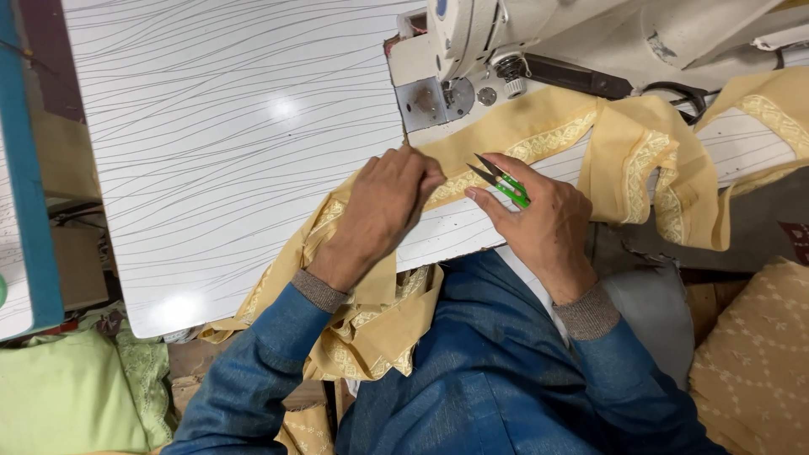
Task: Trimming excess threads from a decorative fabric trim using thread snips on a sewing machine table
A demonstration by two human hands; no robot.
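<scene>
sewing machine (pixel 539 42) cut off by top edge, needle hidden, yellow fabric (pixel 371 329) partly under left hand (pixel 383 202)
</scene>
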